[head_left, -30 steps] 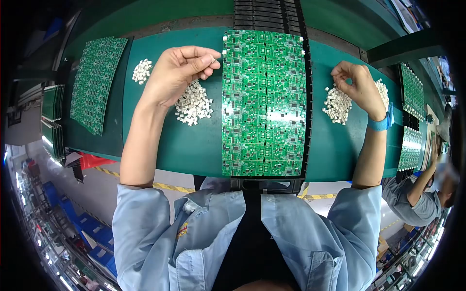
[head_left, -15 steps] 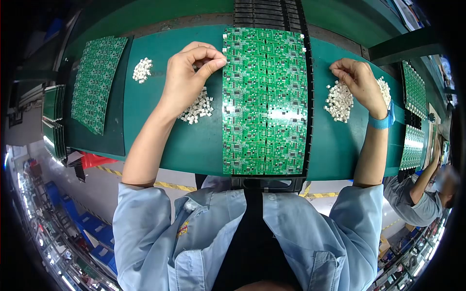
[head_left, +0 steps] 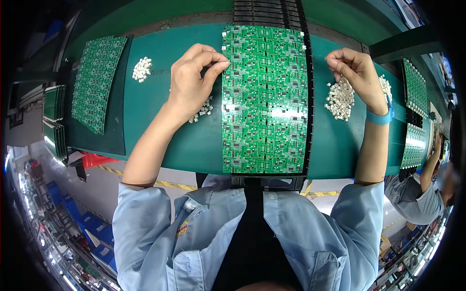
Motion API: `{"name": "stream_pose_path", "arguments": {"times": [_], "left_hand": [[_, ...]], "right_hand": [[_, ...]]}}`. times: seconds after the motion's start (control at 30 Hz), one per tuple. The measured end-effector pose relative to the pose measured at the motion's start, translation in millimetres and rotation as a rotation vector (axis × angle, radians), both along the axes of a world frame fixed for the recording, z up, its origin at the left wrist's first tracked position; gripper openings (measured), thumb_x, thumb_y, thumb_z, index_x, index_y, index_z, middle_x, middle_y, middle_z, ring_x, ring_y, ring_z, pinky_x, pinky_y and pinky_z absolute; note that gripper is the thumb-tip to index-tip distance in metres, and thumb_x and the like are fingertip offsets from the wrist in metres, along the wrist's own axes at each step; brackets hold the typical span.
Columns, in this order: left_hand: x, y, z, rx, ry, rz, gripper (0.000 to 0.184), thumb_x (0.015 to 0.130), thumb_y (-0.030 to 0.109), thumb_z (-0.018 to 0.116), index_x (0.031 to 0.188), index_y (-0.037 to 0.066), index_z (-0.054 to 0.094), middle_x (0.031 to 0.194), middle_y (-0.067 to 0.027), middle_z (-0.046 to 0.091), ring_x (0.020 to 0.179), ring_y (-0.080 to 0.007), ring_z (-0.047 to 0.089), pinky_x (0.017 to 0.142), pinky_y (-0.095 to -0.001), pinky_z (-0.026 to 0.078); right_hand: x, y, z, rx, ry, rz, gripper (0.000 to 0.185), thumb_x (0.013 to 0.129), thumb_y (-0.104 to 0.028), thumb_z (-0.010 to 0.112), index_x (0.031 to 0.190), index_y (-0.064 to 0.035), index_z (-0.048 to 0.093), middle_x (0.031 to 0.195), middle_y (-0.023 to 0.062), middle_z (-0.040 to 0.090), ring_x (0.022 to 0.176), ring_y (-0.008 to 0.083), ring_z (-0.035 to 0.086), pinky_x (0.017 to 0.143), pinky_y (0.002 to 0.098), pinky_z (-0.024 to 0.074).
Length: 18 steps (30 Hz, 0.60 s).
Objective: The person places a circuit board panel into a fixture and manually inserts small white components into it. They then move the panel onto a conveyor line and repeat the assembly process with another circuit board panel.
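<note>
A large panel of green circuit boards (head_left: 265,102) lies in front of me, with a few small white connectors (head_left: 303,40) at its upper left and right edges. My left hand (head_left: 199,72) is pinched at the panel's left edge; whatever is between its fingertips is too small to make out. Under that hand lies a partly hidden pile of white connectors (head_left: 203,112). My right hand (head_left: 357,72) is also pinched, held above another pile of white connectors (head_left: 340,101) to the right of the panel. What its fingertips hold is hidden.
More circuit panels lie at the left (head_left: 94,82) and stand at the right (head_left: 414,87). A small connector pile (head_left: 142,69) sits left of my left hand, another (head_left: 385,87) behind my right wrist. A black rail (head_left: 309,97) borders the panel. A co-worker (head_left: 417,196) is at far right.
My left hand has moved slightly right, onto the panel's edge. My right hand has shifted up and a little left, away from the connector pile. The panel has slid slightly upward.
</note>
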<state>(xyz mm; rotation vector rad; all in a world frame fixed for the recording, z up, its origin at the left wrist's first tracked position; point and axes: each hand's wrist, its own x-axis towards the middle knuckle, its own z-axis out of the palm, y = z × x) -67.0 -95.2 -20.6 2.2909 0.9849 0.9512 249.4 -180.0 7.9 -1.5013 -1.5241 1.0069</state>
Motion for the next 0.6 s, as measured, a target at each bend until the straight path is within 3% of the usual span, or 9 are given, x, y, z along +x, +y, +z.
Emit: {"name": "stream_pose_path", "arguments": {"times": [0.2, 0.33, 0.5, 0.6], "left_hand": [[-15.4, -6.8, 18.7, -0.023, 0.041, 0.019, 0.010, 0.079, 0.002, 0.066, 0.089, 0.000, 0.067, 0.083, -0.0056, 0.062, 0.060, -0.0165, 0.051, 0.056, -0.0265, 0.042], [-29.9, -21.4, 17.4, 0.085, 0.485, -0.155, 0.014, 0.077, 0.001, 0.064, 0.091, 0.000, 0.066, 0.082, -0.0082, 0.062, 0.066, -0.0228, 0.056, 0.061, -0.0311, 0.045], [-25.4, -20.6, 21.9, -0.060, 0.601, -0.153, 0.014, 0.076, 0.001, 0.063, 0.088, -0.002, 0.066, 0.080, -0.0099, 0.062, 0.071, -0.0280, 0.058, 0.065, -0.0347, 0.047], [-24.1, -20.9, 20.2, -0.054, 0.511, -0.138, 0.012, 0.076, 0.001, 0.063, 0.087, -0.002, 0.066, 0.078, -0.0101, 0.062, 0.068, -0.0270, 0.057, 0.064, -0.0329, 0.047]], "right_hand": [[-2.3, 7.1, -8.6, 0.005, 0.177, 0.013, 0.013, 0.090, -0.007, 0.059, 0.095, 0.0033, 0.065, 0.074, 0.0036, 0.060, 0.061, 0.0077, 0.054, 0.056, 0.0171, 0.0411], [-5.2, 7.8, -7.2, -0.118, 0.342, -0.007, 0.015, 0.089, -0.008, 0.062, 0.099, 0.0032, 0.065, 0.077, 0.0046, 0.062, 0.064, 0.0081, 0.057, 0.059, 0.0164, 0.0435], [-12.5, 9.3, -8.0, -0.118, 0.424, 0.035, 0.016, 0.088, -0.009, 0.063, 0.099, 0.0032, 0.065, 0.079, 0.0058, 0.063, 0.066, 0.0090, 0.060, 0.060, 0.0160, 0.0443], [-16.7, 9.2, -9.3, -0.057, 0.350, 0.029, 0.016, 0.088, -0.008, 0.063, 0.099, 0.0036, 0.065, 0.079, 0.0064, 0.063, 0.066, 0.0092, 0.060, 0.059, 0.0155, 0.0441]]}}
